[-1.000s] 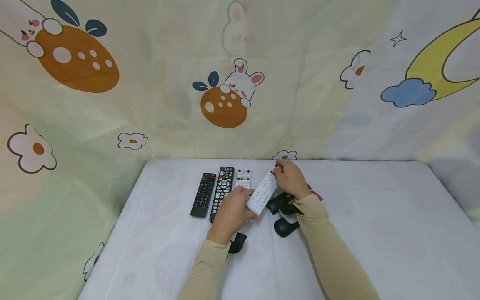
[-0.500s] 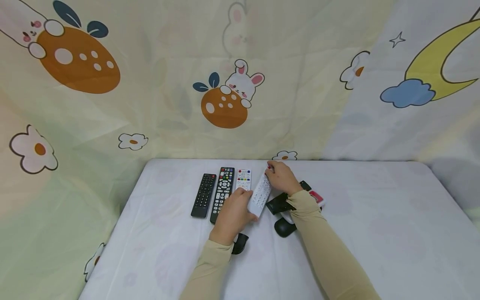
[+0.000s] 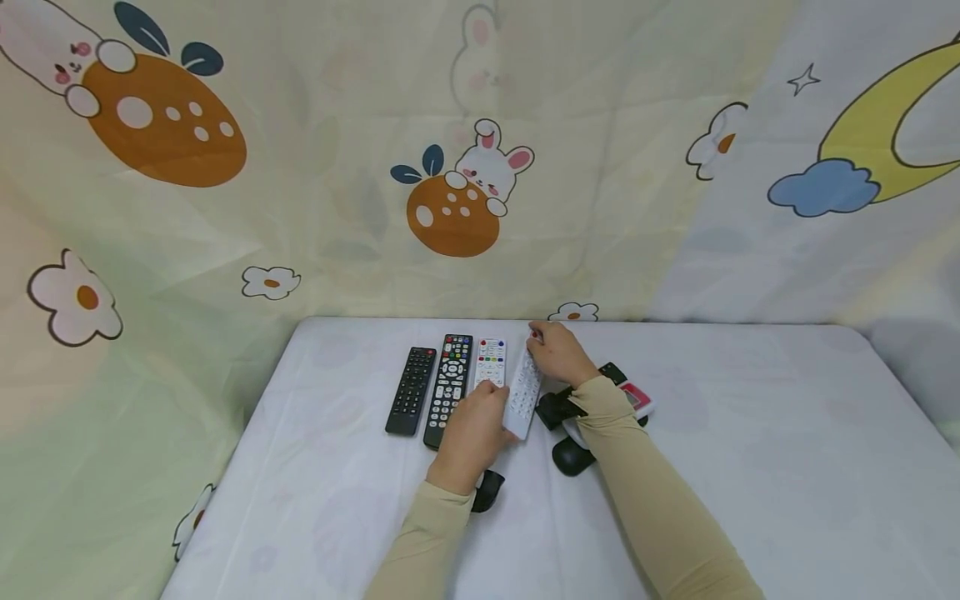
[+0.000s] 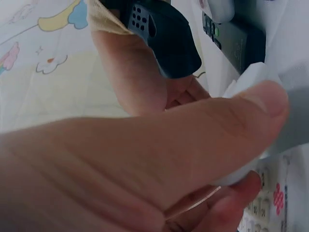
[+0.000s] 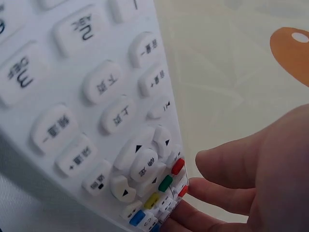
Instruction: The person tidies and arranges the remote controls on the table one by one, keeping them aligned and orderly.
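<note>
Both hands hold a white remote control (image 3: pixel 523 398), tilted slightly on the white-covered table. My left hand (image 3: pixel 472 429) grips its near end, with the thumb on one side in the left wrist view. At the far end, my right hand (image 3: pixel 562 354) pinches the top edge; the right wrist view shows its fingers (image 5: pixel 219 193) by the coloured buttons. Left of it lies another white remote (image 3: pixel 491 360), partly covered by my left hand. Farther left lie a long black remote (image 3: pixel 452 383) and a smaller black remote (image 3: pixel 411 390), roughly side by side.
Beside and under my right forearm are a black rounded object (image 3: pixel 572 457) and a red-and-white item (image 3: pixel 637 397), both partly hidden. A dark wrist device (image 3: pixel 489 490) sits by my left wrist. A printed cloth (image 3: pixel 337 208) hangs behind the table.
The held white remote has swung from a strong slant to nearly parallel with the others. My right hand has moved left with its far end, uncovering more of the red-and-white item.
</note>
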`<state>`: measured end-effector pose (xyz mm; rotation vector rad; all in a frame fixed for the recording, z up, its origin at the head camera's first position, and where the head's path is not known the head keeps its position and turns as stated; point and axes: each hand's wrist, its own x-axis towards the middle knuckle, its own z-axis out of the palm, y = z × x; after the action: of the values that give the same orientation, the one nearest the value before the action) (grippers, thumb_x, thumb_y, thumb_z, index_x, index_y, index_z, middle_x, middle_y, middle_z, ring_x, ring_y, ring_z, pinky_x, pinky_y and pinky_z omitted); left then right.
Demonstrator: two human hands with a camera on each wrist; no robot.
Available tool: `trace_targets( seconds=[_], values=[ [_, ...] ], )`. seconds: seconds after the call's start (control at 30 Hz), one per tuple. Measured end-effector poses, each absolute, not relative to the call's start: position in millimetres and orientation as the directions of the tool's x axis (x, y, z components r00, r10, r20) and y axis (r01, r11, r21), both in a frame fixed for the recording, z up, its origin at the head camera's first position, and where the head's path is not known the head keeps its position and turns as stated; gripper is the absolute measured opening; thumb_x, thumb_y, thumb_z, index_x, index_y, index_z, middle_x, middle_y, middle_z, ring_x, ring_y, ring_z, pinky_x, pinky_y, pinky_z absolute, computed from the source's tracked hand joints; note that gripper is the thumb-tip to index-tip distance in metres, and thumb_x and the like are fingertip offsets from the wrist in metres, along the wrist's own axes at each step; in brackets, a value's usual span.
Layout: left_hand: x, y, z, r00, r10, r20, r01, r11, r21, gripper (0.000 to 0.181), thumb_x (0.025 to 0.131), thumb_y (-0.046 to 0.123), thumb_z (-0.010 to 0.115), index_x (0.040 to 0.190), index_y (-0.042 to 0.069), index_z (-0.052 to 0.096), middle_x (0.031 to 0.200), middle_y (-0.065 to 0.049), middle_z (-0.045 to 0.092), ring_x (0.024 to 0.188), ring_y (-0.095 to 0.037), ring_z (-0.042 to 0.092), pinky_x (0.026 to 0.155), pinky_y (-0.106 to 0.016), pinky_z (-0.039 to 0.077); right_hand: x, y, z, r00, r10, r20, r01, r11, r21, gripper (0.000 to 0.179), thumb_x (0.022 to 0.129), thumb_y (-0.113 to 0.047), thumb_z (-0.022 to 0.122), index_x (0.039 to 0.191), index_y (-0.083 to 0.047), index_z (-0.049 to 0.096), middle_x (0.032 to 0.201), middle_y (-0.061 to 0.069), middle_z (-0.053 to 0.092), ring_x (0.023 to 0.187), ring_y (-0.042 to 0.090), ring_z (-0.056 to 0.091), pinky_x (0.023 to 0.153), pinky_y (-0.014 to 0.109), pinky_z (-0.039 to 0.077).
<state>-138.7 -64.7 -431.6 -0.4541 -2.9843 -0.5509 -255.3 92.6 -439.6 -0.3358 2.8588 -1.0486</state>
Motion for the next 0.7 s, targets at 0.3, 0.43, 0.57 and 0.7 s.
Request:
trace_targets(
  seconds=[0.3, 0.43, 0.57, 0.7],
  values=[
    [-134, -56, -434, -0.951, 0.268, 0.155, 0.302, 0.915, 0.269, 0.050, 0.064, 0.013, 0.096, 0.106, -0.002, 0.074, 0.097, -0.012, 0.068, 0.076, -0.022, 0.067, 0.063, -0.036, 0.056, -257, 94, -443, -0.969, -0.248, -0.005, -0.184, 0.734, -0.654, 0.043, 0.103, -0.011, 0.049, 0.140, 0.010, 0.050, 0.137, 0.028, 0.055, 0.123, 0.037, 0.055, 0.103, 0.050, 0.045],
    [-134, -53, -436, -0.950, 0.260, 0.173, 0.298, 0.920, 0.254, 0.047, 0.061, 0.015, 0.097, 0.099, 0.000, 0.074, 0.088, -0.009, 0.066, 0.070, -0.020, 0.064, 0.058, -0.034, 0.053, -256, 96, -441, -0.963, -0.269, 0.003, -0.207, 0.736, -0.645, 0.041, 0.102, -0.009, 0.048, 0.138, 0.011, 0.052, 0.134, 0.028, 0.057, 0.116, 0.036, 0.057, 0.099, 0.050, 0.047],
    [-134, -49, -437, -0.953, 0.252, 0.167, 0.290, 0.919, 0.266, 0.050, 0.059, 0.016, 0.098, 0.099, -0.001, 0.074, 0.086, -0.009, 0.065, 0.069, -0.020, 0.064, 0.057, -0.033, 0.053, -256, 96, -439, -0.959, -0.282, 0.005, -0.221, 0.740, -0.635, 0.040, 0.102, -0.008, 0.049, 0.136, 0.011, 0.054, 0.131, 0.028, 0.058, 0.111, 0.035, 0.058, 0.097, 0.049, 0.047],
    [-133, -47, -439, -0.955, 0.247, 0.164, 0.284, 0.920, 0.269, 0.054, 0.058, 0.019, 0.099, 0.102, -0.001, 0.074, 0.087, -0.009, 0.066, 0.072, -0.021, 0.066, 0.060, -0.034, 0.054, -255, 96, -438, -0.954, -0.298, 0.007, -0.236, 0.741, -0.629, 0.039, 0.102, -0.008, 0.049, 0.136, 0.012, 0.054, 0.133, 0.028, 0.057, 0.116, 0.036, 0.057, 0.101, 0.050, 0.045]
  ],
)
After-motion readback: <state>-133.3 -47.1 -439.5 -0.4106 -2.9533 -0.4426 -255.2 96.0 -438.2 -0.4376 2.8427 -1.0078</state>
